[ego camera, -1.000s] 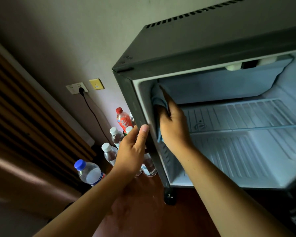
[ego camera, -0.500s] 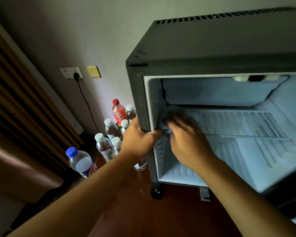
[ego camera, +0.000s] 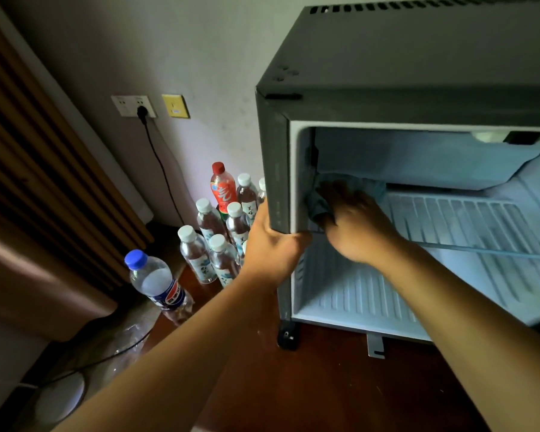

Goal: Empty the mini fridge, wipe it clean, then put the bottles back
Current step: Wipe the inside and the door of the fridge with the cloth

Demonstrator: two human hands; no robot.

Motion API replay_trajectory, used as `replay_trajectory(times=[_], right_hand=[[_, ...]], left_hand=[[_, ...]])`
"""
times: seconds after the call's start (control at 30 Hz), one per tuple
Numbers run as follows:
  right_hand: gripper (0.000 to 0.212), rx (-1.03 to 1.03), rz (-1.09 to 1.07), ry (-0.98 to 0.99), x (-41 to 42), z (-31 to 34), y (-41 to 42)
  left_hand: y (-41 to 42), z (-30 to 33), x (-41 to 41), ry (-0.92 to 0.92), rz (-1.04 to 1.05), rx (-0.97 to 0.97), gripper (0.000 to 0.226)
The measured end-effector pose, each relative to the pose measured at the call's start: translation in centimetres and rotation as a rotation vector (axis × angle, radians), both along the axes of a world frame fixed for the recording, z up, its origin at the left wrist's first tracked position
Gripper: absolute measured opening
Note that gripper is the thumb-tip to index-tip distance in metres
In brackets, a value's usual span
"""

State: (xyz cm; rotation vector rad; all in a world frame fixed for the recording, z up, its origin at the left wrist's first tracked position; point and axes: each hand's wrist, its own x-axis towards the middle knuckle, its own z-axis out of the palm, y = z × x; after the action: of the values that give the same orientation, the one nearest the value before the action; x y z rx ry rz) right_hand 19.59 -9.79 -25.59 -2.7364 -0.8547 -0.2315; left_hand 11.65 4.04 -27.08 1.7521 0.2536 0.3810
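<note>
The dark mini fridge (ego camera: 402,67) stands open with no bottles inside; its white shelf (ego camera: 468,226) and floor are bare. My right hand (ego camera: 356,222) is inside at the shelf's left end and presses a blue cloth (ego camera: 320,207) against the shelf near the left inner wall. My left hand (ego camera: 273,247) grips the fridge's left front edge, thumb wrapped round the frame. Left of the fridge, several clear water bottles (ego camera: 219,238) with white caps stand on the floor, with a red-capped drink bottle (ego camera: 222,188) behind them and a blue-capped bottle (ego camera: 156,282) apart at the front left.
A black cord (ego camera: 159,163) runs from the wall socket (ego camera: 134,106) down to the floor. A slatted wooden panel (ego camera: 44,182) fills the left side. Dark reddish floor (ego camera: 325,385) lies in front of the fridge.
My right hand has brought the cloth down from the upper left inner wall to the shelf's left end. My left hand went from touching the frame to gripping it. The view shifted.
</note>
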Motion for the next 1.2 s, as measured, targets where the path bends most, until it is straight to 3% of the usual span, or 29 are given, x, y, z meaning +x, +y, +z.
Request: replay_trajectory(times=[0.2,0.37,0.57,0.7,1.0,1.2], right_hand=[[0.052,-0.043,-0.045,0.069,-1.9,1.2,0.2],[0.033,-0.022,-0.046,0.084,-5.2,1.5,-0.8],[0.045,-0.049,0.003,0.049,-4.8,1.2,-0.9],[0.047,-0.051,0.0,0.059,-3.6,1.0,-0.7],[0.055,-0.103,-0.007,0.08,-0.2,0.8,0.0],[0.054,-0.015,-0.029,0.061,-0.7,0.5,-0.1]], left_hand=[[-0.1,0.5,-0.4,-0.034,-0.024,0.011,0.024],[-0.3,0.7,-0.5,-0.049,-0.038,-0.021,0.022],[-0.5,1.2,-0.5,-0.116,-0.068,-0.015,0.029],[-0.3,0.7,-0.3,-0.137,-0.058,-0.029,0.02],[0.0,-0.5,0.0,-0.077,-0.033,-0.013,0.038],[-0.2,-1.1,0.0,-0.021,0.036,-0.001,0.032]])
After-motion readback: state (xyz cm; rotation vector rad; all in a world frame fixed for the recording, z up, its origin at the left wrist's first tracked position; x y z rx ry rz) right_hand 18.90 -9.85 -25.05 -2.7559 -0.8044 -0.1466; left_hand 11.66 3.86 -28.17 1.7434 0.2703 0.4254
